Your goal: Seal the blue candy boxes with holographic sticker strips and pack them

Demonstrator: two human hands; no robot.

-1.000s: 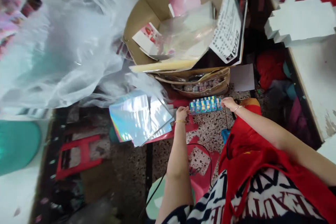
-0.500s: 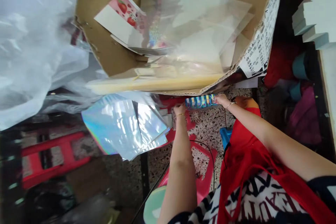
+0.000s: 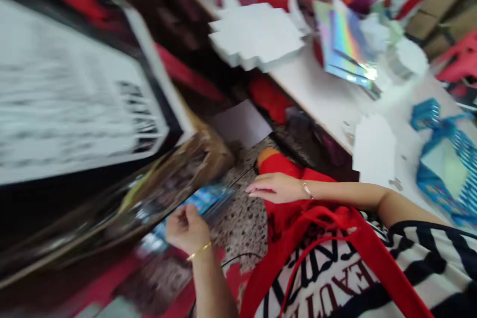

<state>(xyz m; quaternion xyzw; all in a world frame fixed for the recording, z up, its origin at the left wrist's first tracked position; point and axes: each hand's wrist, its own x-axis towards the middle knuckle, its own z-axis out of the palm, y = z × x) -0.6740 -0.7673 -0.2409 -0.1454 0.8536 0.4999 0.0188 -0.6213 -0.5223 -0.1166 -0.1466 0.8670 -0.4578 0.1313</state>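
Note:
My left hand (image 3: 188, 229) is closed, its fingers curled at the edge of a shiny blue packet (image 3: 206, 198) in clear wrap. The packet is blurred and partly hidden behind the hand, beside the cardboard box. My right hand (image 3: 278, 188) is off the packet, over the red apron (image 3: 320, 208) on my lap. Its fingers are stretched out and nothing shows in them.
At left stands a large cardboard box (image 3: 212, 146) with a printed white side. The white table (image 3: 316, 104) at right bears a jagged white stack (image 3: 261, 32), iridescent sheets (image 3: 345, 44), a white cutout (image 3: 373, 146) and blue packet strips (image 3: 432, 174).
The view has swung right, bringing the table into sight. My right hand has let go of the blue packet's end and drawn back over my lap; the packet stays by my left hand.

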